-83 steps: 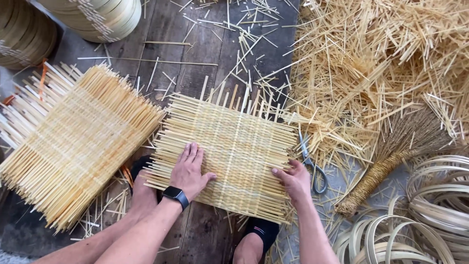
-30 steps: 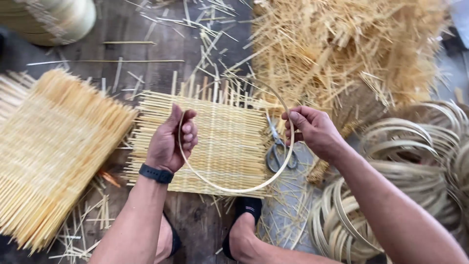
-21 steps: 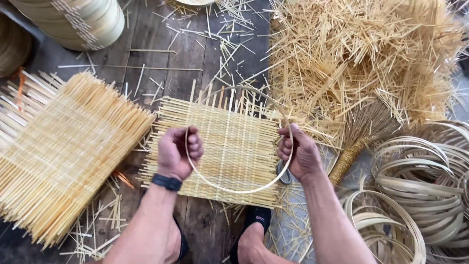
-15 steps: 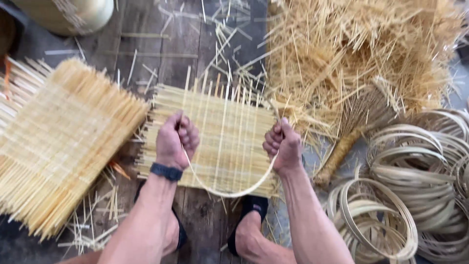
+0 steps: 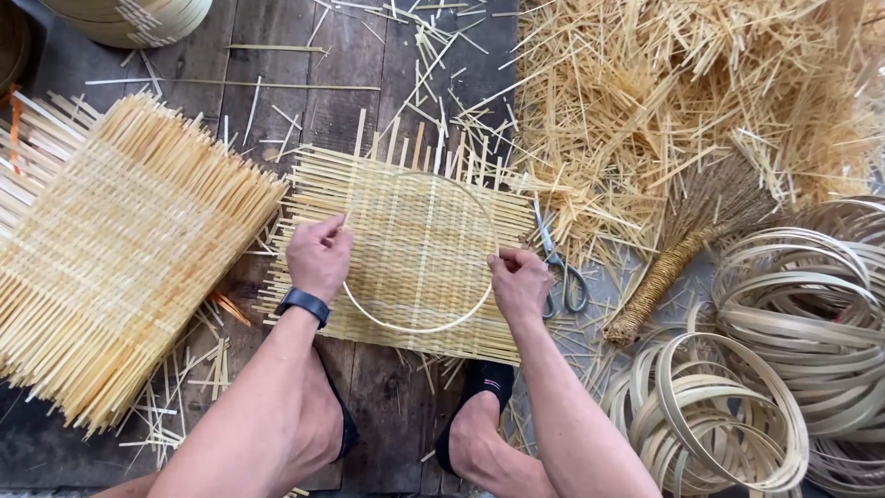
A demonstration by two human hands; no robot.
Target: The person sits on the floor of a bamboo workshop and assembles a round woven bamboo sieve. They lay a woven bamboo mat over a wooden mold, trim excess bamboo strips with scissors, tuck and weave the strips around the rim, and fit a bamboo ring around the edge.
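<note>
A thin bamboo hoop (image 5: 419,325) lies flat on a small woven bamboo mat (image 5: 415,221) on the wooden floor. My left hand (image 5: 318,256), with a black wristband, pinches the hoop's left side. At the hoop's right side my right hand (image 5: 519,281) grips the rim. Both hands press the ring down onto the mat's middle. My two feet in dark sandals (image 5: 484,380) sit just below the mat's near edge.
A stack of larger woven mats (image 5: 120,249) lies at the left. Scissors (image 5: 560,267) and a small broom (image 5: 687,244) rest right of the mat. A heap of bamboo slivers (image 5: 682,83) fills the upper right; several bamboo hoops (image 5: 774,369) are piled at lower right. A round basket (image 5: 129,14) stands at top left.
Both hands lay flat on the mat at first. They then picked up a hoop, held it above the mat, and have now lowered it flat onto the weave.
</note>
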